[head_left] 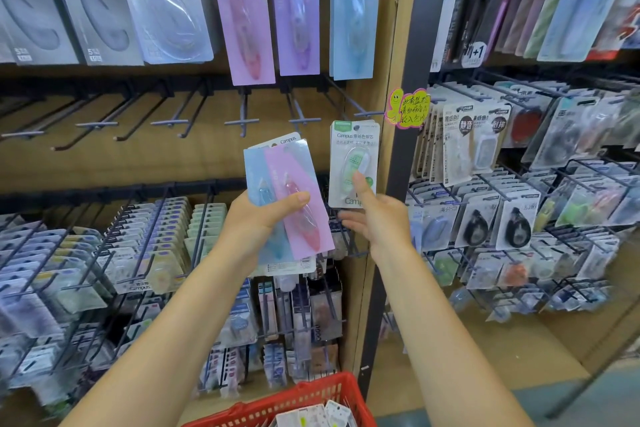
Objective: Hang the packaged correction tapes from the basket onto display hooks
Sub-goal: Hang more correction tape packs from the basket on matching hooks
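My left hand (pixel 259 218) grips a fanned stack of packaged correction tapes (pixel 294 184), a pink card on top of blue and white ones. My right hand (pixel 374 218) pinches a small stack of white Campus correction tape packs (pixel 353 156) with a green dispenser, thumb on the front near the bottom, held up just below a bare display hook (pixel 367 112). The red basket (pixel 304 399) sits at the bottom centre with several white packs inside.
A row of bare hooks (pixel 166 121) runs across the wooden panel at mid height. Pink, purple and blue packs (pixel 242 10) hang above. Filled hook racks (pixel 145 236) lie lower left and racks on the right shelf (pixel 519 218). A yellow note (pixel 408 107) is stuck on the dark post.
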### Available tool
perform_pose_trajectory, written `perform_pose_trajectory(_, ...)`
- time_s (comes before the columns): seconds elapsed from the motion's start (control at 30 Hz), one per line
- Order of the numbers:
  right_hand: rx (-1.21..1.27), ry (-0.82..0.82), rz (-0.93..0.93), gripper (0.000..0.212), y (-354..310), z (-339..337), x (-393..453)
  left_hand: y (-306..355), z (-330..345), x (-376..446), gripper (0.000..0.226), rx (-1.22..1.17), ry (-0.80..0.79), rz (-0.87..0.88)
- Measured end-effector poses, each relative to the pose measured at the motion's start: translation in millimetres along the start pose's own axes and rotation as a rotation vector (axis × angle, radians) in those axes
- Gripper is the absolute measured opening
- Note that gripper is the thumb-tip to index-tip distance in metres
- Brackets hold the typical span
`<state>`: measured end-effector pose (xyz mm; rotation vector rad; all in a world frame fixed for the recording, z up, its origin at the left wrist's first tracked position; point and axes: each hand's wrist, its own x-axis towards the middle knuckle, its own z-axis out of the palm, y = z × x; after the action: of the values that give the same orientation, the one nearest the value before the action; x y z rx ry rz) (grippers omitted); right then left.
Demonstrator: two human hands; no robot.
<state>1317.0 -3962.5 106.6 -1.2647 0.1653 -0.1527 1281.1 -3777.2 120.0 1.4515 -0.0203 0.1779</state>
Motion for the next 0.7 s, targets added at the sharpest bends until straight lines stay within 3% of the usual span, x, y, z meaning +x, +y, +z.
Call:
perform_pose_trajectory(0.1,-0.014,-0.076,0.12,0.048,13.3,-9.0,-7.0,0.6,2.6,0.2,0.056,-0.007,-0.027,0.002)
perform_pose_trajectory(0.2,-0.072,-0.112,0.155,0.046,22.9,-12.4,-16.7,-1.9,2.9,0.0,0.053,-0.009,-0.033,-0.026)
perform_pose_trajectory(0.4,-0.309,-0.311,-0.202,0.037,20.4,8.0,-41.7,-5.2,-1.2,-4.6,0.051,-0.043,-0.041,-0.056)
perform_pose_trajectory(0.53,-0.299,-0.32,-0.302,0.035,8.8,20.1,-52.4,5.8,-11.1,-9.5,0.055,-0.114,-0.132,-0.003)
perform_pose_trajectory(0.63,-0.245,-0.324,-0.351,0.028,-1.3,25.4,-56.5,20.4,-24.0,-14.3,0.072,-0.068,-0.276,0.082)
perform_pose_trajectory(0.7,-0.225,-0.334,-0.376,0.027,-9.1,30.9,-58.8,32.3,-31.7,-16.5,0.067,-0.01,-0.326,0.129)
